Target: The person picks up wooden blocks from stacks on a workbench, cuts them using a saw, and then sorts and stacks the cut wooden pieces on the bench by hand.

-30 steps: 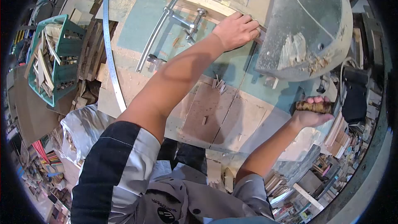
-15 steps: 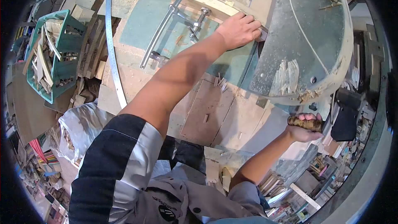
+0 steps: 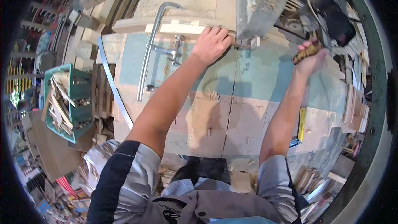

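- The left hand (image 3: 212, 45) is placed at upper centre, its fingers closed together and curled over the pale fence (image 3: 178, 28); whether anything is pinched beneath the palm cannot be told.
- The ridged brown grip (image 3: 306, 53) is held at upper right, wrapped by the curled fingers of the right hand (image 3: 313, 60).
- Compared with half a second ago, the whole view is shifted: the guard (image 3: 259, 4) is now seen at top centre-right rather than upper right, and the basket (image 3: 78, 118) lower on the left.
- The right hand and grip, earlier seen at lower right, are now seen at upper right, below and left of the black pad (image 3: 340, 29).
- The left hand is kept at the fence, just left of the guard.
- A yellow bar (image 3: 302, 120), not made out before, is now shown beside the right forearm.
- Bare room is left on the table (image 3: 248, 112) between the forearms, broken only by a few small offcuts (image 3: 213, 96).
- The table's near edge is seen curving across the lower centre, close to the shirt.
- The left side is bounded by the clamp (image 3: 150, 49) and the rule (image 3: 112, 76), the right by stacked wood (image 3: 354, 112).
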{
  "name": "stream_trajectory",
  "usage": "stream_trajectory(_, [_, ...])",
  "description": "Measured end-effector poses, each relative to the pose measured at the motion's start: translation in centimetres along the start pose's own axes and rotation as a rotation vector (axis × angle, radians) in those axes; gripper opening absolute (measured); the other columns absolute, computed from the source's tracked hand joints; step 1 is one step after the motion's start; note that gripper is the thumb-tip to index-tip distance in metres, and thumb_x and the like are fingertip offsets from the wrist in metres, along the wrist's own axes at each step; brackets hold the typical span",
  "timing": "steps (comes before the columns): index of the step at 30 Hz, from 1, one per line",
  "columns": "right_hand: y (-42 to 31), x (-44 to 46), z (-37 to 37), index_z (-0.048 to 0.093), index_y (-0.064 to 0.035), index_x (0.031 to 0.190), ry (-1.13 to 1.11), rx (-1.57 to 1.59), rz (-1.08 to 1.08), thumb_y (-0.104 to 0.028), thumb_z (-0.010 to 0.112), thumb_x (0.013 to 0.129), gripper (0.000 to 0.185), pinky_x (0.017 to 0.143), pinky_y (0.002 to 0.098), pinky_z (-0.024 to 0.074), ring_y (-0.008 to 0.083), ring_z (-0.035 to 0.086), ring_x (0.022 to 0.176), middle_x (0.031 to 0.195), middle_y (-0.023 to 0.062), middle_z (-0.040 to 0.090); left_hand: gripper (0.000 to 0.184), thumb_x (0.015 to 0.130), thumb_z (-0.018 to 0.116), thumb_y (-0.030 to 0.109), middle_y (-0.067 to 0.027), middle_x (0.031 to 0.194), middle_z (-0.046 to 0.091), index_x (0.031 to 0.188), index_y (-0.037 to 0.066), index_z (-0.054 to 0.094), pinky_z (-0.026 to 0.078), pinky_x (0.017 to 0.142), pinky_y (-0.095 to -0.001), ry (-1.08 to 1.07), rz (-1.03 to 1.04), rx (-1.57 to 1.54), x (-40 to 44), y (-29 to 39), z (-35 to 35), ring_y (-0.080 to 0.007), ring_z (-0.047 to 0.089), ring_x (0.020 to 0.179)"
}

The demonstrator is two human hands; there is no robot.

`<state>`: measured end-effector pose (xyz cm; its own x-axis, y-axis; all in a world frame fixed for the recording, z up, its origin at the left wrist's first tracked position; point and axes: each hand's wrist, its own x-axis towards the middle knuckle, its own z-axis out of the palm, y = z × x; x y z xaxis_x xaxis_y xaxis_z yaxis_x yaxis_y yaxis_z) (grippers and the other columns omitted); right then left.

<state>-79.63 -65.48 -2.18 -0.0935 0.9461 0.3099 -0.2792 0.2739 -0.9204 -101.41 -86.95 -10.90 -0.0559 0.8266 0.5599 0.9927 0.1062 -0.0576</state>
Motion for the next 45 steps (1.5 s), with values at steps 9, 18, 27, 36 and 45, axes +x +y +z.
stream_trajectory(9, [7.8, -8.7, 0.9, 0.064, -0.0070, 0.116, 0.045, -0.268, 0.323, -0.040, 0.054, 0.102, 0.038, 0.091, 0.0431, 0.0484, 0.0248, 0.064, 0.104, 0.110, 0.0083, 0.069, 0.009, 0.085, 0.059, 0.022, -0.0039, 0.094, 0.054, 0.088, 0.014, 0.061, 0.045, 0.082, -0.0389, -0.052, -0.008, -0.008, 0.3, 0.1, -0.1, -0.0232, 0.055, 0.096])
stream_trajectory(18, [5.8, -10.3, 7.0, 0.066, 0.0055, 0.099, -0.551, -0.959, 0.292, -0.033, 0.059, 0.095, 0.039, 0.087, 0.0478, 0.0506, 0.0455, 0.064, 0.100, 0.101, 0.0317, 0.067, 0.011, 0.084, 0.060, 0.022, -0.0037, 0.095, 0.055, 0.091, 0.014, 0.061, 0.045, 0.083, -0.0402, -0.089, -0.031, 0.009, 0.3, 0.5, -0.7, -0.0231, 0.055, 0.097])
stream_trajectory(27, [9.6, -9.3, 5.2, 0.066, 0.0039, 0.098, -0.548, -0.691, 0.433, -0.037, 0.074, 0.081, 0.044, 0.081, 0.0406, 0.0527, 0.0312, 0.070, 0.091, 0.094, 0.0193, 0.073, 0.017, 0.080, 0.069, 0.019, -0.0046, 0.096, 0.055, 0.095, 0.014, 0.063, 0.044, 0.080, -0.0403, -0.104, -0.045, -0.008, 0.3, 0.7, -0.7, -0.0246, 0.056, 0.094])
stream_trajectory(36, [4.4, -14.4, 1.7, 0.058, 0.0001, 0.110, -0.603, -0.036, 0.606, -0.010, 0.076, 0.085, 0.033, 0.079, 0.0261, 0.0519, 0.0103, 0.062, 0.088, 0.097, 0.0034, 0.065, 0.031, 0.087, 0.066, 0.016, -0.0092, 0.116, 0.063, 0.116, 0.004, 0.067, 0.043, 0.094, -0.0398, -0.168, -0.345, -0.326, -0.1, 5.5, -6.0, -0.0224, 0.060, 0.105])
stream_trajectory(45, [5.7, -15.8, 2.2, 0.060, -0.0007, 0.124, -0.874, 0.176, 0.646, -0.027, 0.073, 0.094, 0.042, 0.086, 0.0285, 0.0513, 0.0123, 0.064, 0.096, 0.105, 0.0026, 0.067, 0.028, 0.094, 0.069, 0.010, -0.0050, 0.097, 0.071, 0.115, -0.007, 0.063, 0.052, 0.077, -0.0243, -0.187, -1.192, -1.472, -8.5, 7.5, -12.3, -0.0078, 0.063, 0.082])
